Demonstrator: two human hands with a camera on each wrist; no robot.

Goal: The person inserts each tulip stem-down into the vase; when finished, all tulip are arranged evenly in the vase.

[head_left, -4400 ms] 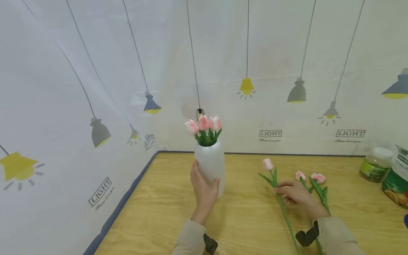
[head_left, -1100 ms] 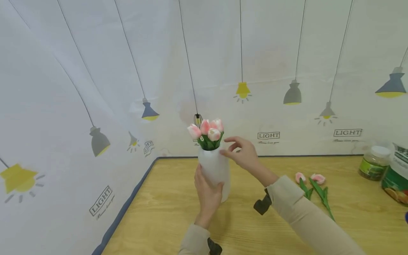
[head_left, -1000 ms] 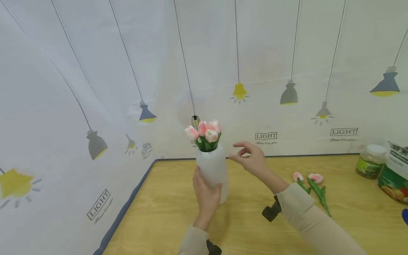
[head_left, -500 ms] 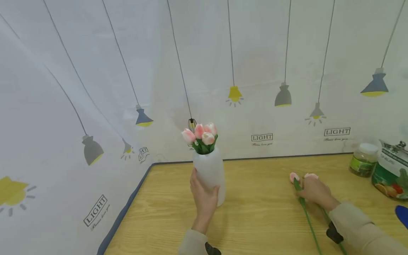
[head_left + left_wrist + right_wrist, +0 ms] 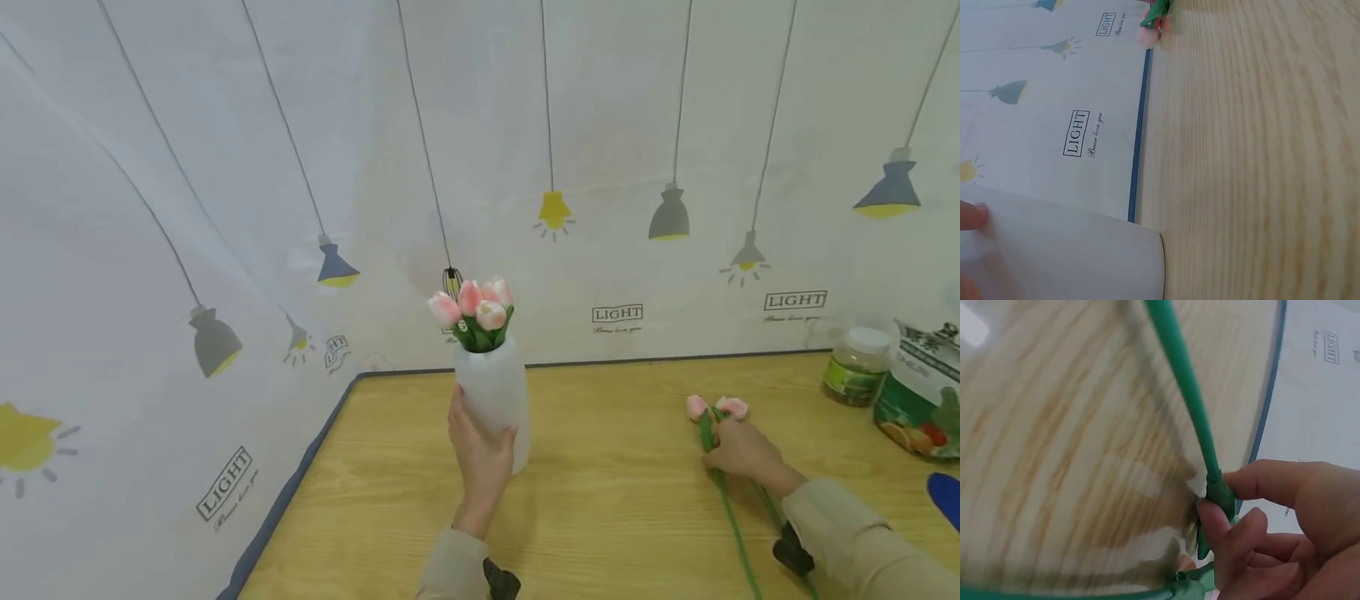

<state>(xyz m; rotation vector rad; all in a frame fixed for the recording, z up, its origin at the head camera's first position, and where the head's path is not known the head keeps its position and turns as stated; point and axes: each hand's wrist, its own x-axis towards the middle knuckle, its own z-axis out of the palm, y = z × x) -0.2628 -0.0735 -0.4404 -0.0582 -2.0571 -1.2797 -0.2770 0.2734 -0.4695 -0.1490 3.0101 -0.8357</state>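
A white vase [image 5: 491, 400] stands on the wooden table with several pink-and-white tulips [image 5: 472, 304] in its mouth. My left hand [image 5: 480, 458] grips the vase's lower body, thumb in front and fingers round the left side. In the left wrist view, the vase's pale wall [image 5: 1085, 250] fills the lower left corner. To the right, my right hand [image 5: 750, 454] is over two more tulips, their pink heads [image 5: 697, 407] just beyond the fingers. The right wrist view shows thumb and finger pinching one tulip's green stem [image 5: 1191, 400] at its leaves; the other tulip's stem [image 5: 1085, 595] lies alongside.
At the back right stand a lidded jar [image 5: 857, 367] with a green label and a green-and-white bag [image 5: 918, 400]. A blue object [image 5: 943, 497] shows at the right edge. A printed wall covering [image 5: 600, 275] borders the table behind and at left.
A tulip formerly in my right hand now stands in the vase. That hand let go, moved right and down to the two tulips on the table, and pinches one. My left hand stays on the vase.
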